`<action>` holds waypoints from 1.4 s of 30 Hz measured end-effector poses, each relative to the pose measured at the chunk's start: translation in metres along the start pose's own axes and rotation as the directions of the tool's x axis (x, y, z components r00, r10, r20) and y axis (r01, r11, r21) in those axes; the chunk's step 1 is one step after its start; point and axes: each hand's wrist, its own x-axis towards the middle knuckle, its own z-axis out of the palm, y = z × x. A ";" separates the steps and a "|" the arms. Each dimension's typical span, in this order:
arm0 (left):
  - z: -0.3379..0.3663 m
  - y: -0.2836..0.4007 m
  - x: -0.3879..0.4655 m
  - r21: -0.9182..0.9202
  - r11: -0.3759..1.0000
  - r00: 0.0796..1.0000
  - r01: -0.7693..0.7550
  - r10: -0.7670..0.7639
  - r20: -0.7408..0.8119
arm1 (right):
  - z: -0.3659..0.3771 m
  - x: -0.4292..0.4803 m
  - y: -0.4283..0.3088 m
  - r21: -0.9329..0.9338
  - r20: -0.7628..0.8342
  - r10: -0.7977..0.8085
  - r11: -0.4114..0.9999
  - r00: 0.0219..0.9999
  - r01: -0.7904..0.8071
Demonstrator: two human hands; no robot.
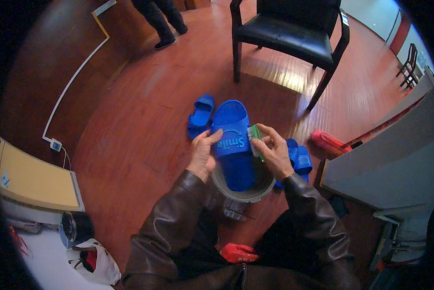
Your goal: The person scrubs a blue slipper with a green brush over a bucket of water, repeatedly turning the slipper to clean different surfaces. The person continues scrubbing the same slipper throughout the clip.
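Observation:
My left hand (pixel 203 154) grips a blue slide slipper (pixel 232 139) by the left side of its strap, thumb on top. Raised lettering and a curved line mark the strap. In my right hand (pixel 273 149) is a small scrubbing brush (pixel 254 139) with a green back and pale bristles, held against the strap's right edge. Both hands are above a round bucket (pixel 235 195), and the slipper covers much of its opening. Whatever lies inside the bucket is dark and hard to make out.
Beyond the bucket lie blue slippers (pixel 204 112) on the left, with more blue slippers (pixel 303 163) to the right. A black armchair (pixel 287 36) stands ahead. At the upper left are a person's legs (pixel 162 21). A pink-red object (pixel 327 141) sits beside the grey panel (pixel 376 177).

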 end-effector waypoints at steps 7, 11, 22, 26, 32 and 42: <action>0.006 -0.003 -0.005 0.021 0.999 0.998 0.025 -0.026 0.065 | -0.003 0.004 -0.010 -0.128 -0.152 -0.071 0.990 0.986 0.051; 0.007 -0.007 -0.004 -0.021 1.000 0.999 0.016 -0.015 0.050 | -0.003 -0.002 -0.008 -0.049 -0.100 -0.045 0.998 0.994 0.040; 0.007 -0.010 -0.005 0.040 0.999 1.000 0.021 -0.021 0.008 | 0.010 -0.014 -0.018 -0.431 -0.105 -0.400 0.843 0.911 0.320; 0.007 -0.011 -0.004 0.116 0.993 0.998 -0.023 0.029 -0.048 | 0.014 -0.021 -0.025 -0.509 0.049 -0.333 0.803 0.942 0.310; 0.012 -0.018 -0.009 0.095 0.995 1.000 -0.018 0.020 -0.019 | 0.015 -0.019 -0.024 -0.526 0.040 -0.316 0.800 0.948 0.289; 0.026 -0.021 -0.021 0.237 0.969 0.997 -0.076 0.067 0.043 | 0.014 -0.017 -0.019 -0.505 0.038 -0.258 0.829 0.965 0.241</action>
